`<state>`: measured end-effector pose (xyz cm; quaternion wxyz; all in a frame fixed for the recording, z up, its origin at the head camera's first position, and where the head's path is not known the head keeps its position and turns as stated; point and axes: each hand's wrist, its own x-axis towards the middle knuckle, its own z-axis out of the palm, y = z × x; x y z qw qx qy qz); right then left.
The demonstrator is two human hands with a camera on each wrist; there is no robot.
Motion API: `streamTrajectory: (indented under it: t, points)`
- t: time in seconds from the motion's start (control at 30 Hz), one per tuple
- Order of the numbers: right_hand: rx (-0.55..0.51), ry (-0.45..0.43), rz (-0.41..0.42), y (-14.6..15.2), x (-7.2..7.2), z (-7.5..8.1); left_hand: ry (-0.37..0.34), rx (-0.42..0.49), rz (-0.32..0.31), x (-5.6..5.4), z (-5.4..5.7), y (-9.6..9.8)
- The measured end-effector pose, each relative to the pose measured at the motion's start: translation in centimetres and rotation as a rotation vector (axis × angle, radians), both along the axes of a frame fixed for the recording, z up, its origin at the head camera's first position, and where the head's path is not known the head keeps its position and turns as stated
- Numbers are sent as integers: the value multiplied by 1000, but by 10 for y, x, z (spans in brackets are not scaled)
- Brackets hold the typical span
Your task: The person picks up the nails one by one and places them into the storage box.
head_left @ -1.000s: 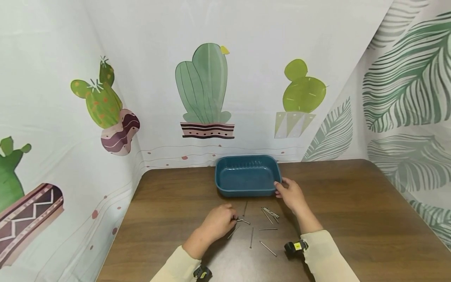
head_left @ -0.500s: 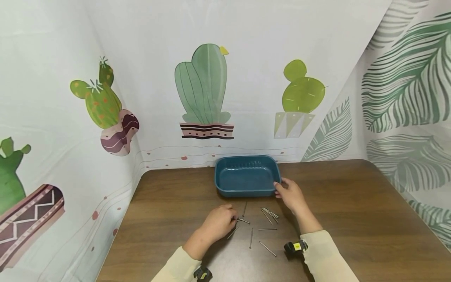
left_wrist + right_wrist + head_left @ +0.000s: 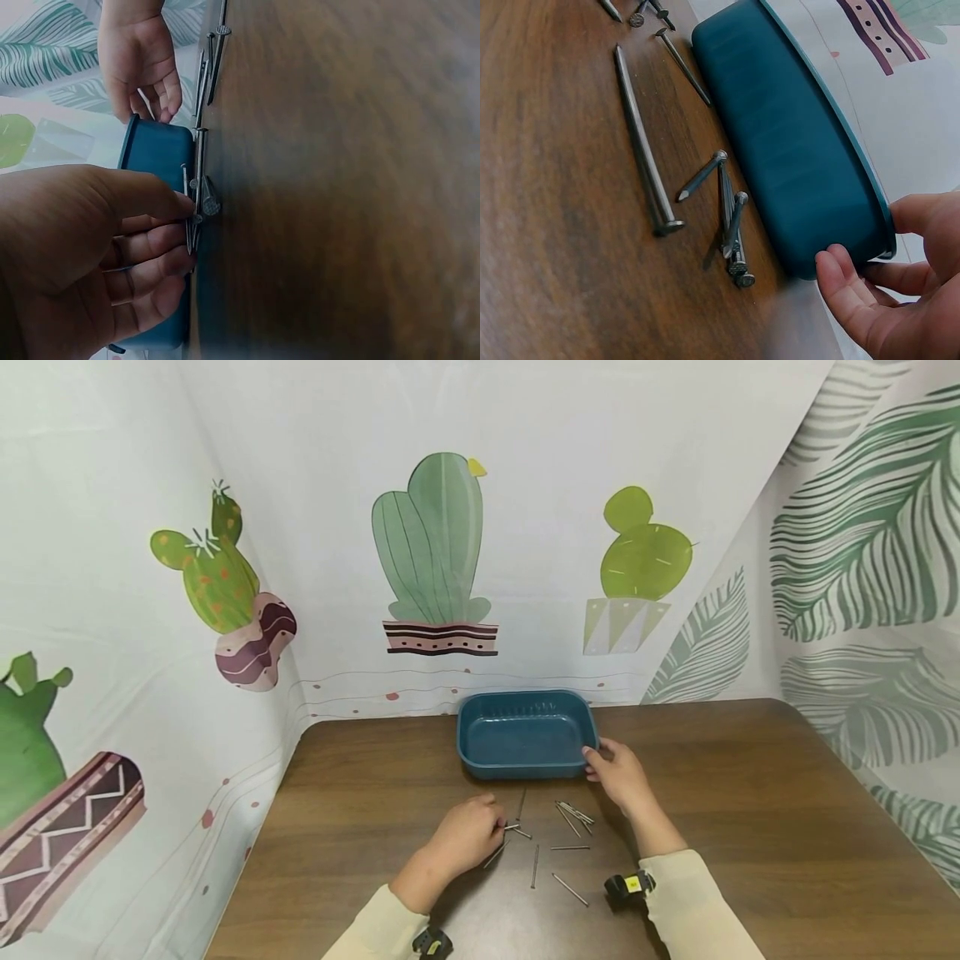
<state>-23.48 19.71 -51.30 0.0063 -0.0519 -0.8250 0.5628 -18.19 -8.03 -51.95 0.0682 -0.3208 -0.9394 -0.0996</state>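
Observation:
My left hand (image 3: 469, 832) is low over the table with a nail (image 3: 512, 827) pinched at its fingertips. In the left wrist view the thumb (image 3: 154, 199) and curled fingers meet at that nail (image 3: 187, 210), partly hiding it. Other steel nails lie close by, one (image 3: 522, 833) just under the fingertips. My right hand (image 3: 620, 772) grips the near right corner of a blue rectangular plastic basin (image 3: 525, 771). In the right wrist view its thumb is over the rim and its fingers (image 3: 847, 296) press the outer wall. Nothing shows inside the basin.
A small pile of nails (image 3: 576, 814) lies before the basin. Single nails (image 3: 570, 888) are scattered nearer the front of the wooden table (image 3: 360, 760). A printed cactus curtain (image 3: 337, 568) hangs behind the back edge.
The nail at my left fingertips has shifted slightly, its free end a little higher. My right hand and the basin stay where they were.

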Motion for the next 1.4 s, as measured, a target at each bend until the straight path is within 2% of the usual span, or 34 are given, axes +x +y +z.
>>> streamTrajectory:
  t: [0.33,0.53,1.13,1.4]
  points:
    - [31,-5,3,-1,2,1,-10,28,-22,-1,0,-2]
    - [8,3,9,0,1,1,-9,30,-23,-1,2,-3]
    - [12,0,8,0,0,0,11,33,-23,-7,16,-1]
    - [13,-4,9,0,-1,-1,37,90,-2,-11,25,0]
